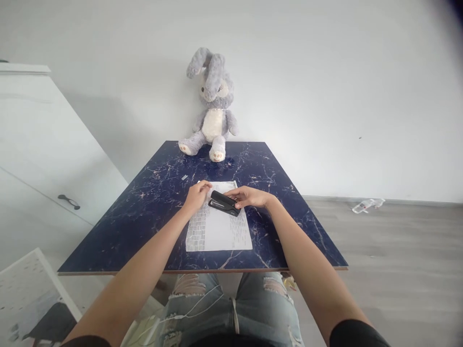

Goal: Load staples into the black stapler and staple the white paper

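A white sheet of paper [224,236] with printed text and a grid pattern lies on the dark blue marbled table [152,207]. Over its middle is a black stapler [224,202], its jaws parted and facing left. My right hand [249,196] grips the stapler's right end between thumb and fingers. At the sheet's upper left edge, my left hand [197,195] has its fingers curled together on the paper, left of the stapler and apart from it. Whatever lies under those fingers is hidden.
A grey plush rabbit [215,123] sits at the table's far edge against the wall. A small silvery strip [184,177] lies beyond my left hand. To the left stands a white cabinet [43,144]; clear plastic packaging [367,206] lies on the floor at right.
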Available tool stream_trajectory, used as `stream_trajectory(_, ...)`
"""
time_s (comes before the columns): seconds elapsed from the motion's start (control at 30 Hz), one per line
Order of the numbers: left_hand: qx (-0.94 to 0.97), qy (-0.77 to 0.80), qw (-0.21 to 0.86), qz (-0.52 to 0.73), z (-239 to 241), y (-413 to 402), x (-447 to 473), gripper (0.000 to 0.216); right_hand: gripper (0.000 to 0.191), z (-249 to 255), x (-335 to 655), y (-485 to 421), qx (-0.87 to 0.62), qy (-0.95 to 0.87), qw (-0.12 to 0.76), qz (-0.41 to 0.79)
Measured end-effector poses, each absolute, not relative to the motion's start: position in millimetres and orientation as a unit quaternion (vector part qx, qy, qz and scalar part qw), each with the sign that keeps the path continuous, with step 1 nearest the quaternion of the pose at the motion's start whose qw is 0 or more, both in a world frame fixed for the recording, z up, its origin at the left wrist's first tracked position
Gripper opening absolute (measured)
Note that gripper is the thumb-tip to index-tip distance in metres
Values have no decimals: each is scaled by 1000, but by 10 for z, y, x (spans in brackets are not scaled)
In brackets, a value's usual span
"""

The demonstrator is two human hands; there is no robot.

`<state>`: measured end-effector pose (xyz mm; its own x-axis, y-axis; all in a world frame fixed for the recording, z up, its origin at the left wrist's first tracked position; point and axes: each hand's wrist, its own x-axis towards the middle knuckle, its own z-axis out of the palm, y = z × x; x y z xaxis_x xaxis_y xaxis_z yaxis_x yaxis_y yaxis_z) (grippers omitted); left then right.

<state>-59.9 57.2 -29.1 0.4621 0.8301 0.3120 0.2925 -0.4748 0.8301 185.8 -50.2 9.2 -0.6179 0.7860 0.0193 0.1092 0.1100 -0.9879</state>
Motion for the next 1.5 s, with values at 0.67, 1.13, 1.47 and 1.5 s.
stream_trajectory(0.67,622,331,533,468,-320,639,-611,41,43,68,1330,-498,-428,-827,244,272)
stream_trajectory(1.13,409,204,805,379,-308,623,-546,35,65,15,1158,-517,-522,-818,164,-177)
stream_trajectory(1.47,483,234,753,381,-347,640,-551,36,56,55,1207,-521,-525,-810,142,-220)
stream_trajectory(1.5,482,240,746,391,-342,642,-557,37,57,52,1213,-520,-527,-808,140,-225)
